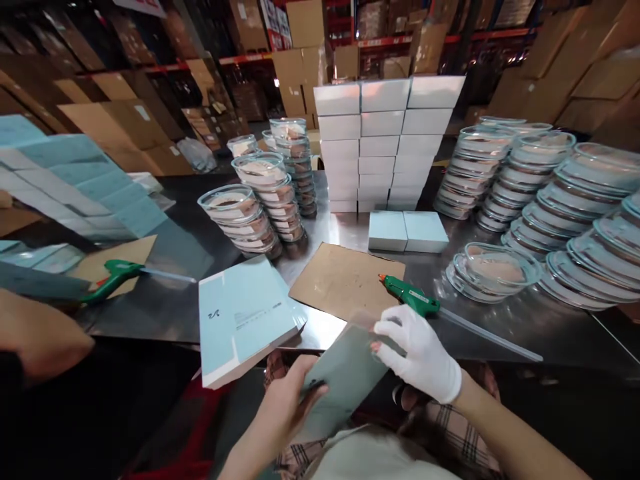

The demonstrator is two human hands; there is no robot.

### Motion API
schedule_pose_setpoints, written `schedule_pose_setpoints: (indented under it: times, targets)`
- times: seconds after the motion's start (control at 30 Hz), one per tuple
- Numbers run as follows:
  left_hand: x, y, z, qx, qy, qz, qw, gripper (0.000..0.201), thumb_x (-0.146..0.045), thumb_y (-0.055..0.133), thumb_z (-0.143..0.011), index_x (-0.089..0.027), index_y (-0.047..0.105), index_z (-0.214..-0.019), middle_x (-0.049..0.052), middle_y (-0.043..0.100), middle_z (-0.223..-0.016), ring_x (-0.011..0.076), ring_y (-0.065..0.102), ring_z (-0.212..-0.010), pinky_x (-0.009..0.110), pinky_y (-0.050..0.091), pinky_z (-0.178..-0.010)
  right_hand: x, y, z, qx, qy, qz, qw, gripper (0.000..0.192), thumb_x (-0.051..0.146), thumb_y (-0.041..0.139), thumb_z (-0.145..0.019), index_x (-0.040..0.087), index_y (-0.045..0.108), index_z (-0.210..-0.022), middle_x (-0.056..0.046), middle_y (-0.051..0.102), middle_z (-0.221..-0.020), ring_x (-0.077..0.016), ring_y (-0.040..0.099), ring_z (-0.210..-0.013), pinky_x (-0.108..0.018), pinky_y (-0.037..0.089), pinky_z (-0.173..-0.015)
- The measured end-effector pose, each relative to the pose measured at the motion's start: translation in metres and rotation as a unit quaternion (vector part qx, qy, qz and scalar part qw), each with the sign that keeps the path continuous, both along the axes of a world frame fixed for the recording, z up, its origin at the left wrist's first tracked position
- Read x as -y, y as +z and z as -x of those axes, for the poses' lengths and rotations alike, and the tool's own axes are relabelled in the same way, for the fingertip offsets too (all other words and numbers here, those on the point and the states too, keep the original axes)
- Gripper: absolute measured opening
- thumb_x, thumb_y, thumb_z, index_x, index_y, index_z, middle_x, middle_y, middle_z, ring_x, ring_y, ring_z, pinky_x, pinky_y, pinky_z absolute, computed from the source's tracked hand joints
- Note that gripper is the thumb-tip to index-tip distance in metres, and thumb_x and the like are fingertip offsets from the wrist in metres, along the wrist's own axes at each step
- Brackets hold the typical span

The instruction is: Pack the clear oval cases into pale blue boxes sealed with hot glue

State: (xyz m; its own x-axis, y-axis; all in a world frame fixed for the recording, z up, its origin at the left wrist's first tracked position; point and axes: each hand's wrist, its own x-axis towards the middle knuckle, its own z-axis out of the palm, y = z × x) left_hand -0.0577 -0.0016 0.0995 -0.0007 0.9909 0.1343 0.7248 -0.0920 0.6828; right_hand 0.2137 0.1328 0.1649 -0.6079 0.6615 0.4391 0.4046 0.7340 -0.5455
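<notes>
Pale-blue flat carton [340, 380] pinched between bare left hand [287, 407] and gloved right hand [423, 357]; risks slipping, or catching the glue gun [413, 297] nearby.

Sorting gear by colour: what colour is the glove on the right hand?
White, on the right hand; the head view shows it clearly.

Both hands raised before the chest: bare left [287, 407], white-gloved right [420, 357], fingers curled
</notes>
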Motion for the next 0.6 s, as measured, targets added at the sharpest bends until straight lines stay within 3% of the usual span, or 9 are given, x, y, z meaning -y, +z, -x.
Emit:
schedule_pose_setpoints:
  times: [0.07,0.1,0.13,0.23,0.3,0.4,0.47,0.53,0.6]
  targets:
    - [0.0,-0.002,0.014,0.028,-0.031,-0.001,0.999,0.034,-0.042,0.063,-0.097,-0.03,0.065,-0.129,0.006,0.08,-0.109,0.0214,0.079,-0.091,0.027,0.062,-0.076,0.003,-0.012,-0.01,0.01,0.053,0.149,0.987,0.027,0.05,0.065,-0.095,0.027,0.076,-0.102,-0.011,0.072,-0.103,-0.0274,0.067,-0.095,-0.046,0.056,-0.09]
    - [-0.002,-0.002,0.019,0.033,-0.052,0.002,0.998,0.037,-0.043,0.064,-0.097,-0.03,0.065,-0.132,0.006,0.08,-0.114,0.0226,0.079,-0.097,0.027,0.062,-0.079,0.004,-0.019,-0.013,0.011,0.091,0.243,0.966,0.033,0.054,0.066,-0.093,0.026,0.077,-0.108,-0.01,0.073,-0.105,-0.0274,0.068,-0.099,-0.046,0.056,-0.094]
    - [-0.006,-0.003,0.023,0.038,-0.085,0.01,0.996,0.039,-0.045,0.064,-0.098,-0.03,0.065,-0.134,0.007,0.079,-0.119,0.0234,0.078,-0.104,0.027,0.062,-0.083,0.005,-0.028,-0.015,0.009,0.134,0.34,0.931,0.041,0.059,0.067,-0.092,0.025,0.076,-0.114,-0.009,0.074,-0.108,-0.0276,0.068,-0.103,-0.045,0.055,-0.098]
    - [-0.017,-0.017,0.021,0.019,-0.183,0.036,0.982,0.043,-0.048,0.057,-0.102,-0.031,0.064,-0.141,0.008,0.076,-0.129,0.0249,0.076,-0.11,0.031,0.062,-0.09,0.011,-0.065,-0.015,-0.01,0.234,0.572,0.786,0.065,0.073,0.068,-0.085,0.018,0.077,-0.118,-0.01,0.075,-0.107,-0.0278,0.068,-0.107,-0.044,0.053,-0.101]
    - [-0.019,-0.033,0.008,-0.039,-0.2,0.039,0.978,0.065,-0.057,0.065,-0.095,-0.027,0.055,-0.152,0.014,0.071,-0.138,0.0314,0.073,-0.118,0.041,0.06,-0.098,0.02,-0.092,-0.013,-0.043,0.229,0.646,0.726,0.073,0.08,0.07,-0.078,0.014,0.079,-0.11,-0.011,0.075,-0.101,-0.026,0.069,-0.099,-0.042,0.054,-0.097]
    - [-0.01,-0.055,-0.011,-0.098,-0.231,0.075,0.965,0.117,-0.067,0.086,-0.068,-0.021,0.036,-0.164,0.022,0.055,-0.156,0.0432,0.06,-0.136,0.056,0.051,-0.112,0.038,-0.115,-0.019,-0.08,0.202,0.686,0.694,0.087,0.091,0.067,-0.069,0.012,0.079,-0.104,-0.012,0.074,-0.096,-0.0238,0.07,-0.088,-0.042,0.055,-0.093]
    - [0.001,-0.061,-0.012,-0.077,-0.254,0.11,0.958,0.112,-0.065,0.087,-0.068,-0.025,0.04,-0.162,0.019,0.058,-0.154,0.0416,0.062,-0.133,0.053,0.053,-0.11,0.048,-0.112,-0.032,-0.068,0.214,0.672,0.705,0.092,0.094,0.062,-0.07,0.012,0.079,-0.106,-0.015,0.074,-0.101,-0.0267,0.071,-0.093,-0.043,0.055,-0.095]
    - [0.01,-0.058,-0.004,-0.028,-0.205,0.111,0.972,0.086,-0.06,0.082,-0.078,-0.03,0.053,-0.154,0.013,0.067,-0.146,0.0363,0.068,-0.127,0.047,0.057,-0.106,0.056,-0.102,-0.05,-0.066,0.166,0.604,0.777,0.085,0.09,0.059,-0.078,0.014,0.078,-0.112,-0.016,0.074,-0.11,-0.0309,0.07,-0.104,-0.046,0.054,-0.099]
    - [0.014,-0.051,0.004,0.034,-0.084,0.068,0.994,0.068,-0.054,0.078,-0.084,-0.031,0.061,-0.146,0.01,0.072,-0.139,0.0336,0.07,-0.124,0.044,0.058,-0.105,0.061,-0.091,-0.064,-0.1,0.047,0.486,0.867,0.073,0.082,0.057,-0.087,0.02,0.075,-0.122,-0.016,0.072,-0.123,-0.0333,0.067,-0.114,-0.048,0.052,-0.105]
